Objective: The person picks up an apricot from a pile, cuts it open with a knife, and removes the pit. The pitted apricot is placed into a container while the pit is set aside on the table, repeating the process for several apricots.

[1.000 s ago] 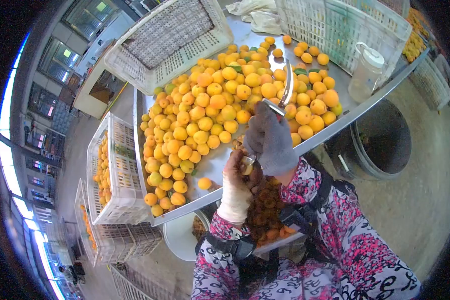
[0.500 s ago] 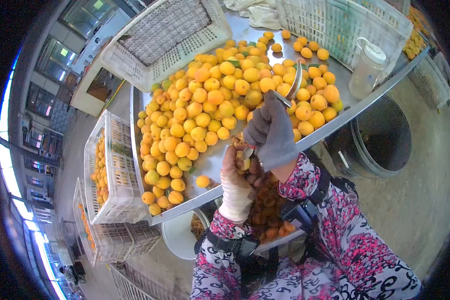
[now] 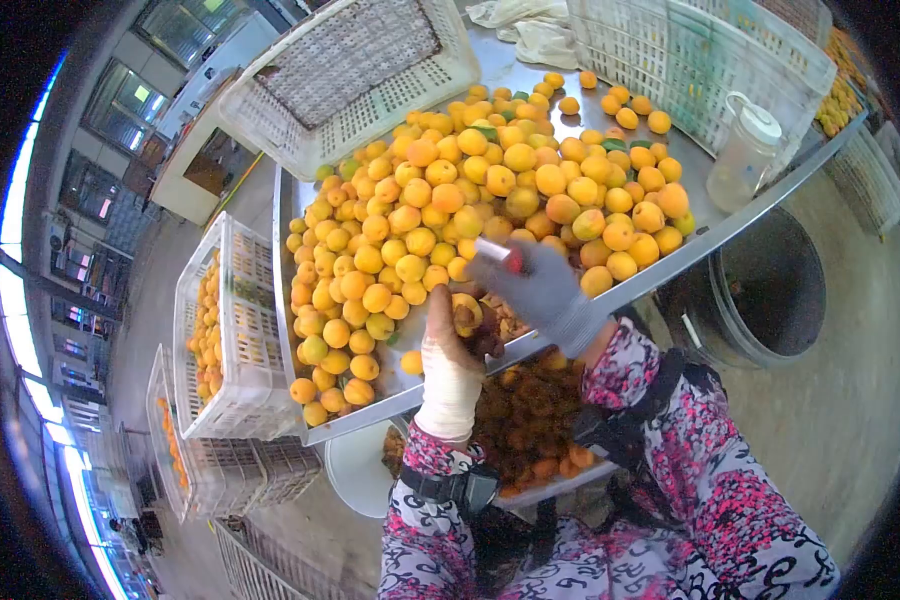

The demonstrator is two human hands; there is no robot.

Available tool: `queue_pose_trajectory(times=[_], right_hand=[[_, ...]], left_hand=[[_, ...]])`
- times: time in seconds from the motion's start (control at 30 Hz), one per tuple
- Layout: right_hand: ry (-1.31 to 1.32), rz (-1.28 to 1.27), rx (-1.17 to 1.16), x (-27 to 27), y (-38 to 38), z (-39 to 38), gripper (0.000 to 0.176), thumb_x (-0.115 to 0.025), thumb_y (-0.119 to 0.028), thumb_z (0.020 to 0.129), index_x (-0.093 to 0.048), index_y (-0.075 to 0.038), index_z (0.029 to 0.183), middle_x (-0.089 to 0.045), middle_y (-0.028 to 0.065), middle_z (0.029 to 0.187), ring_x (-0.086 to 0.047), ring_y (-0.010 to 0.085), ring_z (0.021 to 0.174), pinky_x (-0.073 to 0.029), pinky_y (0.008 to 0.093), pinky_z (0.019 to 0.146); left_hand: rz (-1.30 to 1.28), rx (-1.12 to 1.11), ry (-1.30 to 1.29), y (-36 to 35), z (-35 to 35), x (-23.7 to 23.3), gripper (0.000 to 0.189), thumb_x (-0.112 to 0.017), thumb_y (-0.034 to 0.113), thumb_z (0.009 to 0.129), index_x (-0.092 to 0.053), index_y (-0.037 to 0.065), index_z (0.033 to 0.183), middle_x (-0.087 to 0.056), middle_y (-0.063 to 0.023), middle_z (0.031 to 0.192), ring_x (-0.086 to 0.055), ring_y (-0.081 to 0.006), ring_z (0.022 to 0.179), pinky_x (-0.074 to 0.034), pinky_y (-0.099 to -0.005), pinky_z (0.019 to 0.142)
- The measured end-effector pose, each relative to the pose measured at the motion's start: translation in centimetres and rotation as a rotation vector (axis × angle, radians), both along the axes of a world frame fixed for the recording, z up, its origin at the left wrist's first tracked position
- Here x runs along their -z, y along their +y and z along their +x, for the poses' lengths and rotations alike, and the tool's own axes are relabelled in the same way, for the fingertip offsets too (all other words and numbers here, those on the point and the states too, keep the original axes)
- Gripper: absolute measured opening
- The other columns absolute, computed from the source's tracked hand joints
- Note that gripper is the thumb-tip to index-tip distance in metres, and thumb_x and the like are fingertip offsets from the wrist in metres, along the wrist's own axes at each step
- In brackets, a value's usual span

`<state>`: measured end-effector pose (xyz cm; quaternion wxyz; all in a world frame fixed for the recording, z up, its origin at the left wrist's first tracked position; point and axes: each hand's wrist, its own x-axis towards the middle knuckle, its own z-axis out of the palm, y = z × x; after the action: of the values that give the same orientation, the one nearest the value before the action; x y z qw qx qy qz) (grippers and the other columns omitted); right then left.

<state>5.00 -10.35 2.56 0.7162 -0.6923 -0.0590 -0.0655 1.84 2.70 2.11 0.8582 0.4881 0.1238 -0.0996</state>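
My left hand (image 3: 448,345), its wrist and palm wrapped in white bandage, is closed around an apricot (image 3: 466,314) at the near edge of the metal table. Brownish inner flesh seems to show on that fruit. Just right of it, my right hand (image 3: 542,290) wears a grey glove and is closed on a curved knife (image 3: 496,253). Only a pale metal piece and a red part of the knife show; motion blurs the rest. Beyond both hands spreads a heap of whole apricots (image 3: 410,215). Below them sits a crate of darker apricots (image 3: 530,425), partly hidden by my arms.
A tipped white crate (image 3: 270,125) and another crate (image 3: 690,75) stand at the table's back. A plastic bottle (image 3: 745,155) is at right. A dark bucket (image 3: 770,285), a white bucket (image 3: 355,475) and crates of apricots (image 3: 232,370) surround the metal table (image 3: 670,245).
My right hand has swung left and down, bringing the knife from over the heap's right side to beside my left hand. The curved metal end no longer shows.
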Motion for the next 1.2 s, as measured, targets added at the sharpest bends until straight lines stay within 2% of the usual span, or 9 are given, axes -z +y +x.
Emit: queue_pose_trajectory(times=[0.1, 0.2, 0.3, 0.43, 0.5, 0.53, 0.8, 1.07, 1.2], right_hand=[[-0.140, -0.423, -0.056, 1.4, 1.5, -0.7, 0.030, -0.058, -0.037, 0.082, -0.059, -0.008, 0.088, -0.060, 0.0123, 0.073, -0.061, 0.0313, 0.069, -0.048, 0.0399, 0.062], [-0.251, -0.557, -0.046, 1.5, 2.2, -1.7, 0.029, -0.058, -0.033, 0.080, -0.057, -0.007, 0.094, -0.061, 0.0161, 0.086, -0.061, 0.0360, 0.077, -0.049, 0.0441, 0.066], [-0.214, -0.670, -0.036, 0.5, 2.5, -2.4, 0.030, -0.058, -0.029, 0.079, -0.054, -0.006, 0.098, -0.060, 0.0183, 0.090, -0.060, 0.0371, 0.078, -0.049, 0.0448, 0.067], [-0.116, -0.556, -0.142, -0.3, 2.3, -3.1, 0.032, -0.062, -0.028, 0.080, -0.053, -0.003, 0.097, -0.060, 0.0197, 0.084, -0.060, 0.0368, 0.078, -0.048, 0.0422, 0.064], [-0.063, -0.468, -0.168, 0.0, 2.1, -2.8, 0.033, -0.063, -0.029, 0.080, -0.054, -0.002, 0.096, -0.060, 0.0194, 0.083, -0.060, 0.0360, 0.078, -0.048, 0.0412, 0.065], [-0.006, -0.383, -0.195, 0.3, 1.9, -2.5, 0.034, -0.064, -0.030, 0.079, -0.055, -0.002, 0.096, -0.061, 0.0191, 0.081, -0.061, 0.0351, 0.079, -0.048, 0.0402, 0.065], [-0.101, -0.447, -0.046, 1.9, 1.1, -0.9, 0.042, -0.066, -0.039, 0.075, -0.060, -0.002, 0.092, -0.062, 0.0181, 0.086, -0.061, 0.0340, 0.080, -0.048, 0.0400, 0.069], [0.319, -0.175, -0.212, -0.1, 2.1, -1.7, 0.038, -0.068, -0.039, 0.075, -0.062, -0.002, 0.079, -0.060, 0.0049, 0.062, -0.056, 0.0127, 0.058, -0.045, 0.0293, 0.054], [0.357, -0.070, -0.196, 2.9, 2.9, -1.2, 0.032, -0.067, -0.033, 0.076, -0.063, -0.002, 0.079, -0.060, 0.0033, 0.063, -0.056, 0.0119, 0.058, -0.044, 0.0283, 0.054]], left_hand=[[0.353, 0.008, -0.465, -0.1, 0.2, 1.1, 0.042, -0.041, 0.043, 0.094, -0.052, 0.004, 0.106, -0.054, -0.0040, 0.088, -0.055, -0.0164, 0.082, -0.047, -0.0285, 0.069], [-0.145, -0.015, -0.152, -0.1, -0.2, 0.0, 0.037, -0.041, 0.035, 0.094, -0.051, 0.003, 0.111, -0.054, -0.0052, 0.104, -0.052, -0.0180, 0.098, -0.043, -0.0307, 0.087], [0.024, -0.052, -0.203, 0.4, 0.0, 1.2, 0.038, -0.041, 0.034, 0.094, -0.051, 0.002, 0.114, -0.054, -0.0058, 0.109, -0.052, -0.0183, 0.098, -0.040, -0.0305, 0.091], [-0.090, -0.064, -0.160, 0.9, 1.0, 1.5, 0.041, -0.039, 0.035, 0.095, -0.050, 0.001, 0.116, -0.057, -0.0072, 0.105, -0.053, -0.0189, 0.097, -0.042, -0.0320, 0.088], [0.229, -0.196, -0.251, 3.3, 2.4, 4.0, 0.047, -0.036, 0.040, 0.095, -0.050, 0.001, 0.116, -0.058, -0.0072, 0.094, -0.054, -0.0187, 0.090, -0.045, -0.0322, 0.083], [-0.209, -0.116, -0.165, 3.6, 2.6, 2.6, 0.051, -0.043, 0.042, 0.092, -0.048, -0.001, 0.119, -0.060, -0.0109, 0.090, -0.058, -0.0224, 0.083, -0.047, -0.0322, 0.075], [-0.391, -0.119, -0.137, 3.5, 1.6, 1.4, 0.049, -0.041, 0.040, 0.093, -0.047, -0.001, 0.118, -0.059, -0.0112, 0.093, -0.058, -0.0248, 0.087, -0.047, -0.0343, 0.075], [0.814, -0.131, -0.616, 2.4, 1.1, 1.4, 0.027, -0.035, 0.007, 0.095, -0.047, -0.003, 0.117, -0.057, -0.0117, 0.104, -0.054, -0.0229, 0.099, -0.041, -0.0336, 0.091], [1.155, -0.247, -0.913, 2.3, 1.4, 2.4, 0.026, -0.041, 0.009, 0.094, -0.048, 0.000, 0.118, -0.057, -0.0088, 0.100, -0.053, -0.0189, 0.097, -0.043, -0.0277, 0.083]])
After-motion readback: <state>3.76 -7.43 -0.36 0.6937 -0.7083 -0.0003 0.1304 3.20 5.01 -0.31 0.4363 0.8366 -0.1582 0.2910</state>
